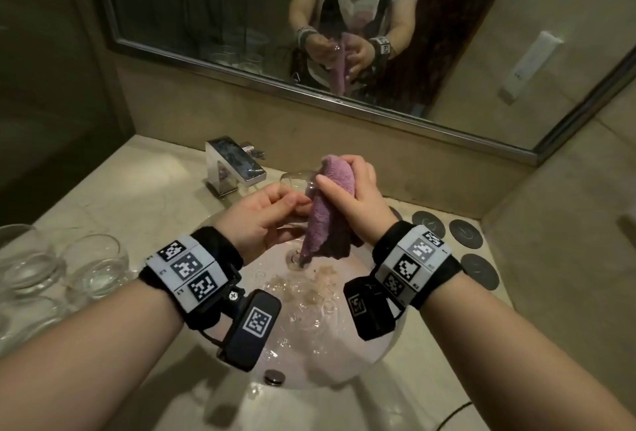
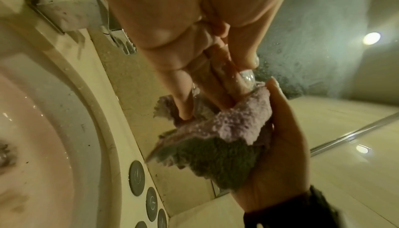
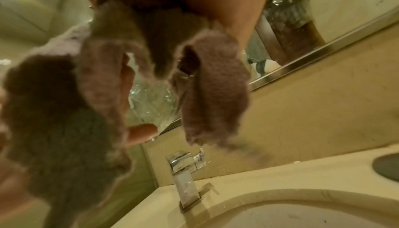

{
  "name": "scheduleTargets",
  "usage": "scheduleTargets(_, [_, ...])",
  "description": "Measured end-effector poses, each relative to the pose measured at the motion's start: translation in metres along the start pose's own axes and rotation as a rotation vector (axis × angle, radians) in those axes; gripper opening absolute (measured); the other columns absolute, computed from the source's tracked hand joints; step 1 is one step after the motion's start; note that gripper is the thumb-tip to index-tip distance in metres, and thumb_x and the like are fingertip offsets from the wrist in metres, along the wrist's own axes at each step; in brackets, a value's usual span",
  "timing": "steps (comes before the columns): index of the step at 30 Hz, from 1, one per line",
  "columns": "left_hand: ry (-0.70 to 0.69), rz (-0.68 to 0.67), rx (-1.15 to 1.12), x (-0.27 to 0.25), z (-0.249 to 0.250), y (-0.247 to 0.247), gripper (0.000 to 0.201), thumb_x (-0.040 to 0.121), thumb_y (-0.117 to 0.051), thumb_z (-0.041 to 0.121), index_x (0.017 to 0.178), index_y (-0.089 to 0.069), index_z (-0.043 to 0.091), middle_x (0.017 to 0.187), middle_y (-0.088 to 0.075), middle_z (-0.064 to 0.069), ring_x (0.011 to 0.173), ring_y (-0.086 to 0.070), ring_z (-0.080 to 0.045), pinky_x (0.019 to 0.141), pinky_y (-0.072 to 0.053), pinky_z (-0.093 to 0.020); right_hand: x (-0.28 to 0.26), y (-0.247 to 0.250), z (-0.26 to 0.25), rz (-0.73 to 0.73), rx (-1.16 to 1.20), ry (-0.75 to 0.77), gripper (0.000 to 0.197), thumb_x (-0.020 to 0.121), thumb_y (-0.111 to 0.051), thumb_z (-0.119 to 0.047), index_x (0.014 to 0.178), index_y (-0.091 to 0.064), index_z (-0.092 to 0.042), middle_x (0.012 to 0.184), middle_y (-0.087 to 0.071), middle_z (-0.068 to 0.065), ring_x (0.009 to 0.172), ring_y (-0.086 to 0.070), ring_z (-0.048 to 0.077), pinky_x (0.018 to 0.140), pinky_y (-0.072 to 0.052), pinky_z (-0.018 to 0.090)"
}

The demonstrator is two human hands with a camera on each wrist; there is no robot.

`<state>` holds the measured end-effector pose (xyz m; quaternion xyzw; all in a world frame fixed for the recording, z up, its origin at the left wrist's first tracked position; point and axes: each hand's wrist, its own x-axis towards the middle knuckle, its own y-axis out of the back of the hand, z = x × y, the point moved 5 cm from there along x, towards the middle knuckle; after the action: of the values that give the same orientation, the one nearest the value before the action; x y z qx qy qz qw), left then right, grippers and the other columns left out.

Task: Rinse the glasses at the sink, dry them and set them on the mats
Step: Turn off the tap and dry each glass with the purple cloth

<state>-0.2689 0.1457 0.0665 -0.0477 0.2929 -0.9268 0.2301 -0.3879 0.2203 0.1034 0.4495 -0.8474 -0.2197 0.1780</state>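
Observation:
Above the sink [image 1: 361, 355] my left hand [image 1: 292, 205] pinches a clear glass [image 1: 292, 181] that is tipped on its side. My right hand [image 1: 337, 172] grips a purple cloth [image 1: 327, 217] folded round the glass's right part, and the cloth's tail hangs toward the drain. In the left wrist view the left hand's fingers [image 2: 185, 98] lie on the wet glass [image 2: 248, 78] beside the cloth [image 2: 237, 125]. The right wrist view shows the cloth [image 3: 97, 95] draped round the glass [image 3: 151, 101]. Several dark round mats [image 1: 464, 231] lie on the counter to the right.
A chrome faucet [image 1: 234, 165] stands behind the sink, just left of the glass. More clear glasses [image 1: 96, 267] stand on the left counter. A framed mirror [image 1: 241, 62] runs along the back wall. A side wall closes the counter past the mats.

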Motion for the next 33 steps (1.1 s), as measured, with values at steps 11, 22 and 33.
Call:
scheduleTargets(11, [-0.177,-0.146,0.753,-0.003,0.019,-0.010,0.017,0.090,-0.052,0.002,0.081,-0.057,0.016,0.070,-0.064,0.010,0.067,-0.060,-0.001,0.067,-0.051,-0.018,-0.010,-0.014,0.018,-0.159,0.766,-0.387,0.052,0.091,-0.053,-0.048,0.118,-0.047,-0.004,0.103,-0.059,0.016,0.090,-0.061,0.025,0.087,-0.050,0.034])
scheduleTargets(22, [0.111,0.003,0.038,-0.001,0.012,-0.009,0.026,0.088,-0.048,0.025,0.101,-0.061,0.007,0.086,-0.068,-0.006,0.076,-0.067,-0.016,0.065,-0.058,-0.029,-0.012,0.015,-0.009,0.172,0.142,-0.002,0.018,0.090,-0.060,-0.037,0.102,-0.058,-0.024,0.097,-0.064,-0.009,0.090,-0.062,0.005,0.086,-0.048,0.024])
scheduleTargets(33, [-0.137,-0.214,0.602,-0.006,0.034,-0.016,0.019,0.084,-0.048,0.020,0.079,-0.066,0.018,0.075,-0.068,0.011,0.075,-0.063,-0.002,0.072,-0.050,-0.015,-0.006,0.012,-0.005,-0.111,0.278,-0.122,0.051,0.074,-0.051,-0.065,0.106,-0.064,-0.028,0.122,-0.063,0.005,0.114,-0.059,0.019,0.106,-0.041,0.042])
